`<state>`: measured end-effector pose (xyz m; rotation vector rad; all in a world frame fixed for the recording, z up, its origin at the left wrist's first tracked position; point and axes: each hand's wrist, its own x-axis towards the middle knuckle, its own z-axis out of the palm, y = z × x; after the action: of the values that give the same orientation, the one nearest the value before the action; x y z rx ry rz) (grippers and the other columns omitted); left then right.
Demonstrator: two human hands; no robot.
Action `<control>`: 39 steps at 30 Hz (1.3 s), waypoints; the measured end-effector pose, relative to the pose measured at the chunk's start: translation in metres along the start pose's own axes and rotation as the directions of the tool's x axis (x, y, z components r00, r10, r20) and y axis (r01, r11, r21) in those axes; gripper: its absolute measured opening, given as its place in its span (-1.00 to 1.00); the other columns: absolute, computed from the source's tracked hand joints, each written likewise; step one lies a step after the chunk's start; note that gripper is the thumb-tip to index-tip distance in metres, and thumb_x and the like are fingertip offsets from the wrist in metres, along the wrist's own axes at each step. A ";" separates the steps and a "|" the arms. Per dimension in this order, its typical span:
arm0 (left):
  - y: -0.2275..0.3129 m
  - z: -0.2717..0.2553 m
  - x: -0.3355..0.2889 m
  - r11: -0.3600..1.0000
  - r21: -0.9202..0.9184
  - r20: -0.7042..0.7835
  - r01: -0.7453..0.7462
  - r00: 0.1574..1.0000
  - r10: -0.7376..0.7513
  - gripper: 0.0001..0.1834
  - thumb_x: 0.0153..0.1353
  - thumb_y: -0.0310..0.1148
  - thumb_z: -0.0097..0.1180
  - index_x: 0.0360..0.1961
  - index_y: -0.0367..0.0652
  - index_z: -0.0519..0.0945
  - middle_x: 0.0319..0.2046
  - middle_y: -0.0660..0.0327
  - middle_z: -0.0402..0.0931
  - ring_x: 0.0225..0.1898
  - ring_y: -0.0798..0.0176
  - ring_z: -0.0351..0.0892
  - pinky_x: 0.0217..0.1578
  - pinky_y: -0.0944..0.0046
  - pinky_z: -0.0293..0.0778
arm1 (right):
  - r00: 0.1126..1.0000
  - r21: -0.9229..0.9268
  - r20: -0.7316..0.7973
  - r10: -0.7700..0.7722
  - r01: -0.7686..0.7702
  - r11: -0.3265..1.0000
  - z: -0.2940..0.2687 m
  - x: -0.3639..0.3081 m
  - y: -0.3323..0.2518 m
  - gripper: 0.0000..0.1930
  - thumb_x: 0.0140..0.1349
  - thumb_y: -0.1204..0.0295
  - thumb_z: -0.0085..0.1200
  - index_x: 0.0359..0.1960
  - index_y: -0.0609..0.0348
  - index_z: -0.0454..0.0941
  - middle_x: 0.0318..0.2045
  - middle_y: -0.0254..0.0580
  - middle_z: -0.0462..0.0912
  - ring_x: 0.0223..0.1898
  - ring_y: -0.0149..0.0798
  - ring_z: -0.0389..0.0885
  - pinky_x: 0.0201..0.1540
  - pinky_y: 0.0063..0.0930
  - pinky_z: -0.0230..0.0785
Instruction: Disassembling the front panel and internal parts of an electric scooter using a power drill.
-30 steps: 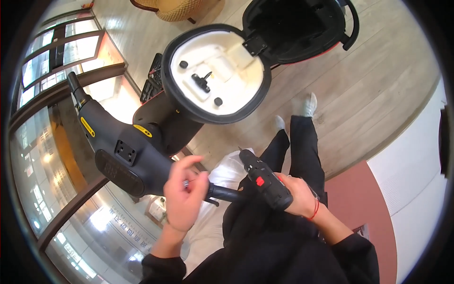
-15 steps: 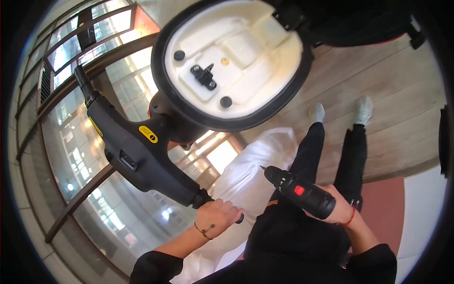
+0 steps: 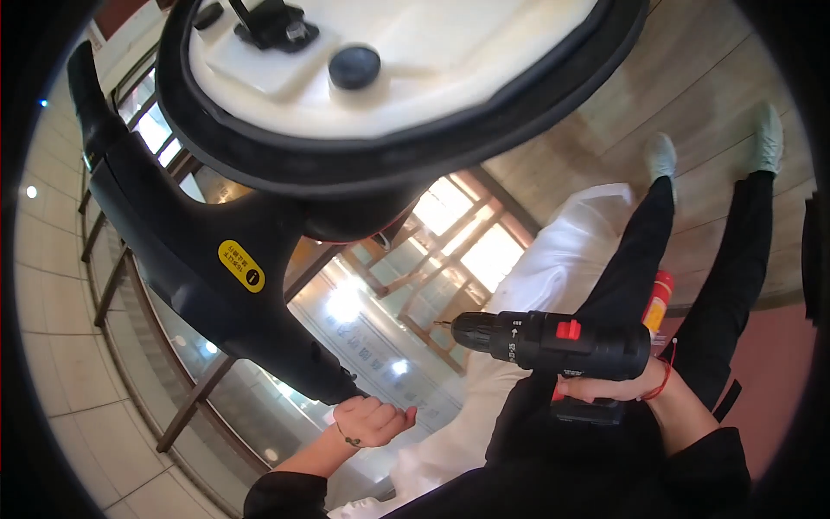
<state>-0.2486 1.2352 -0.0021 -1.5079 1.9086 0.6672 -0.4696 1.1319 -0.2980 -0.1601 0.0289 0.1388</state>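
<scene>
My left hand (image 3: 374,422) is closed around the grip at the near end of a black handlebar (image 3: 203,251), so that grip is mostly hidden. My right hand (image 3: 618,381) is wrapped around the handle of a black cordless drill (image 3: 562,343) with a red switch on top. The drill lies about level, its thin bit pointing left, apart from the handlebar. Beyond it is a rounded housing with a white inside (image 3: 450,78) and a thick black rim (image 3: 415,169). Inside the housing sit a black bracket (image 3: 277,30) and a round black knob (image 3: 354,67).
White cloth-like material (image 3: 553,251) hangs beside my black-trousered legs (image 3: 726,277). A red cylinder with a yellow label (image 3: 659,303) shows between the legs. Left, brown-framed glass (image 3: 380,346) reflects bright lights. Pale tiles (image 3: 69,363) and wood-look flooring (image 3: 588,156) lie around.
The housing and handlebar appear larger and nearer, shifted up and left. The drill has turned from pointing up-left to pointing left. The red cylinder has come into view.
</scene>
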 end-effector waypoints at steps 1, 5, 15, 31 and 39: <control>-0.006 0.004 -0.007 0.999 0.049 -0.040 -0.013 0.999 0.015 -0.70 -0.15 -0.33 0.30 -0.76 0.13 0.37 -0.73 0.47 0.11 -0.70 0.48 0.16 -0.64 0.44 0.00 | 0.996 0.032 0.057 0.064 -0.066 0.997 0.001 0.011 0.009 -0.72 0.11 0.54 0.24 -0.12 0.24 0.55 -0.60 -0.41 0.53 -0.59 -0.52 0.47 -0.41 -0.56 0.40; -0.025 0.010 -0.027 0.994 0.015 -0.116 -0.107 0.987 0.108 -0.77 -0.15 -0.32 0.26 -0.73 0.10 0.41 -0.71 0.49 0.14 -0.70 0.48 0.13 -0.63 0.44 0.00 | 0.986 0.284 0.151 -0.067 0.022 0.959 0.009 0.056 0.024 -0.72 0.16 0.56 0.16 -0.07 0.24 0.56 -0.72 -0.46 0.43 -0.66 -0.58 0.38 -0.54 -0.61 0.30; -0.011 0.011 -0.033 1.000 -0.010 -0.244 0.013 0.970 -0.015 -0.90 -0.17 -0.33 0.27 -0.59 0.07 0.56 -0.63 0.48 0.22 -0.64 0.45 0.15 -0.57 0.46 0.09 | 0.955 0.230 0.289 -0.064 -0.005 0.973 0.033 0.106 -0.001 -0.81 0.21 0.49 0.11 -0.15 0.26 0.52 -0.67 -0.39 0.45 -0.69 -0.55 0.37 -0.52 -0.60 0.34; 0.043 -0.006 0.050 0.941 -0.338 -0.356 -0.003 0.926 -0.126 -0.93 -0.08 -0.33 0.26 -0.60 -0.02 0.61 -0.69 0.47 0.24 -0.68 0.50 0.19 -0.58 0.48 0.07 | 0.872 0.261 0.477 0.107 -0.257 0.931 -0.003 0.134 -0.026 -0.66 0.20 0.35 0.07 -0.06 0.33 0.54 -0.73 -0.36 0.45 -0.76 -0.51 0.32 -0.06 -0.55 0.34; 0.055 -0.011 0.066 0.936 -0.347 -0.316 0.064 0.931 -0.181 -0.93 -0.12 -0.36 0.27 -0.62 -0.04 0.61 -0.74 0.46 0.23 -0.73 0.50 0.17 -0.64 0.50 0.04 | 0.926 0.242 0.357 0.125 -0.221 0.945 -0.020 0.093 -0.032 -0.74 0.16 0.51 0.06 -0.11 0.35 0.51 -0.64 -0.34 0.44 -0.69 -0.49 0.36 -0.46 -0.57 0.28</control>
<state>-0.3146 1.1959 -0.0412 -2.0572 2.0002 0.7327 -0.3730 1.1100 -0.3166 0.1512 -0.2807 0.3384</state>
